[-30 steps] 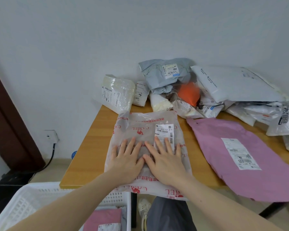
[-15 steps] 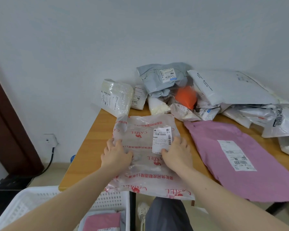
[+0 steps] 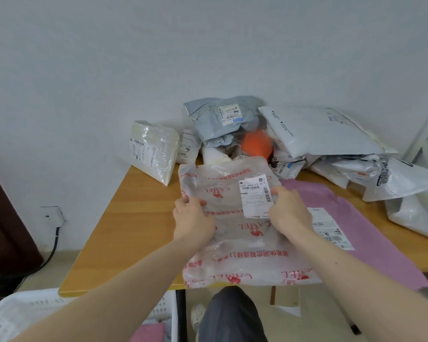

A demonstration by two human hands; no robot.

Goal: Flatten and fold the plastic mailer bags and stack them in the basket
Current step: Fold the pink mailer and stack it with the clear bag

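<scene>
Single head-worn wide-angle view, facing forward and down onto the wooden table (image 3: 143, 218) at arm's reach. The white wall (image 3: 158, 58) fills the upper frame. No second view.

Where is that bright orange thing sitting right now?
The bright orange thing sits in the pile at the far edge of the wooden table, tucked between the crumpled grey mailer bag and the large white mailer bag.

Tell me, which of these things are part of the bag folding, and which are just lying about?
Part of the job:
clear mailer, gripped by left hand and right hand
pink mailer
heap of mailers
white basket

Just lying about:
wall socket
black cable
</scene>
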